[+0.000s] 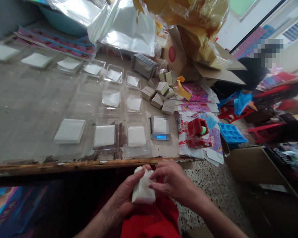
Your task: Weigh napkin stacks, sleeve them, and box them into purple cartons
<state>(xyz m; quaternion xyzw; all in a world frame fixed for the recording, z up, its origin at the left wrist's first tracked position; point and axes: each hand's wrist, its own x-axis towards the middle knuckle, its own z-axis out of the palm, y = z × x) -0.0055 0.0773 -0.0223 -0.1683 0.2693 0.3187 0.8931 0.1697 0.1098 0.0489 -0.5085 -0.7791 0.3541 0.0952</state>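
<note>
Just below the table's front edge, my left hand (125, 190) is closed around a thick stack of white paper-like sheets (143, 190), thumb along its upper side. The fingers of my right hand (167, 177) are bent against the stack's right upper edge; their exact grip is blurred. On the table ahead, shallow clear plastic trays (136, 151) stand in rows. Several hold similar white stacks, among them a near-left stack (71, 130), a middle stack (104, 135) and a right-hand stack (136, 136). A small device with a lit blue display (160, 136) sits right of them.
Small cardboard-coloured blocks (161, 94) are heaped behind the device. A red tape dispenser (198, 132) rests on printed packaging at the table's right end. Silver bags (129, 29) and an opened carton (173, 49) stand behind. Another carton (258, 168) is on the right; a person is partly visible beyond.
</note>
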